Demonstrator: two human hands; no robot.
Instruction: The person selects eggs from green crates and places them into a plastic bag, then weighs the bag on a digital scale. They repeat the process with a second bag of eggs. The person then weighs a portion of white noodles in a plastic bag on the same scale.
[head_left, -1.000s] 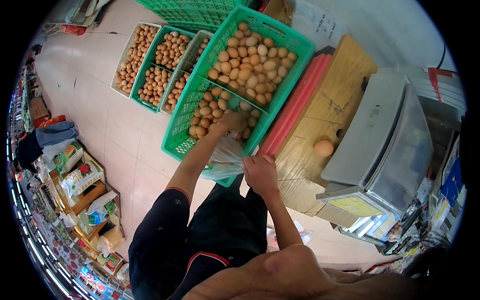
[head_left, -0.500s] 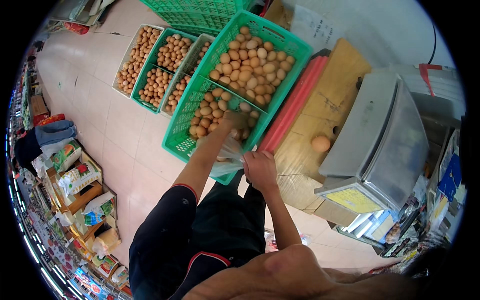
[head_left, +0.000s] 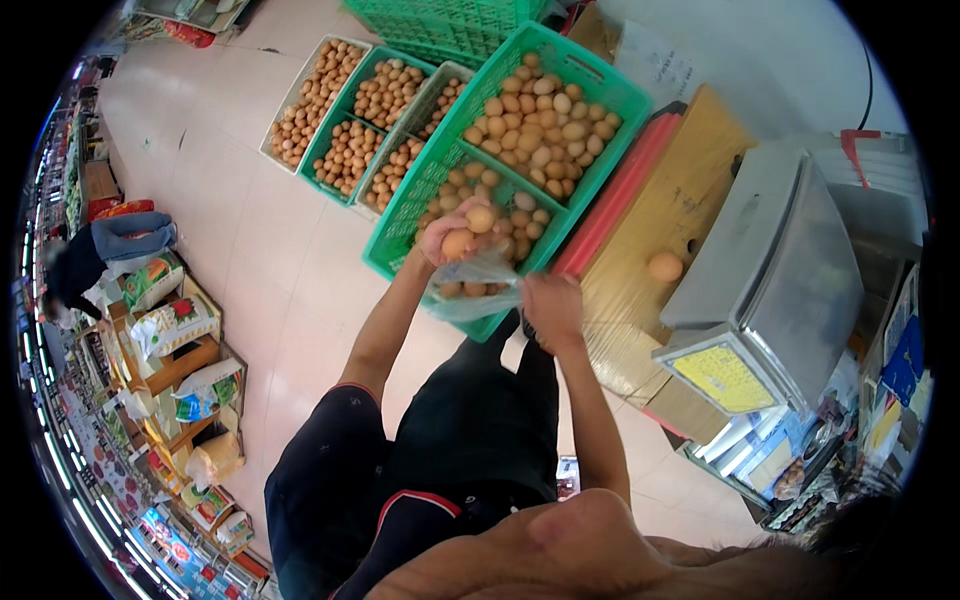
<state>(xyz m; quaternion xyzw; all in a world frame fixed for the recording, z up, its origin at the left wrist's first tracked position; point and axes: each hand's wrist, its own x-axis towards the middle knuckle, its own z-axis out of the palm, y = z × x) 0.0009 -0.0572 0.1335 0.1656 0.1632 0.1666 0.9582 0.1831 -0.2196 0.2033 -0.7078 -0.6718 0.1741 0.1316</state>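
Taking the middle of the view as the centre of the clock, the pink tiled floor (head_left: pixel 240 250) spreads widest, filling the stretch from seven to eleven o'clock. A large green crate (head_left: pixel 415 212) stands at twelve, leaning toward one; a divider splits it into two compartments, both holding brown eggs. A grey machine (head_left: pixel 725 260) with a clear cover sits at three, beside a wooden bench (head_left: pixel 640 230) at two, and a display stand (head_left: pixel 195 362) loaded with printed sacks reaches from nine toward eight. Three smaller baskets (head_left: pixel 402 133), also full of eggs, line up side by side at eleven, just beside the crate. Another person (head_left: pixel 85 265) in a dark top and jeans bends at nine, near the stand. At the centre a clear plastic bag (head_left: pixel 462 303) hangs over the crate's near end; eggs show through it, though I cannot tell which of them lie inside. The right hand (head_left: pixel 555 306), at three from the bag, is closed in a fist around its gathered mouth. The left hand (head_left: pixel 438 238), at eleven from the bag, is half curled, cupping two eggs (head_left: pixel 480 219) above the near compartment. One lone egg (head_left: pixel 666 266) rests on the bench, near the machine.
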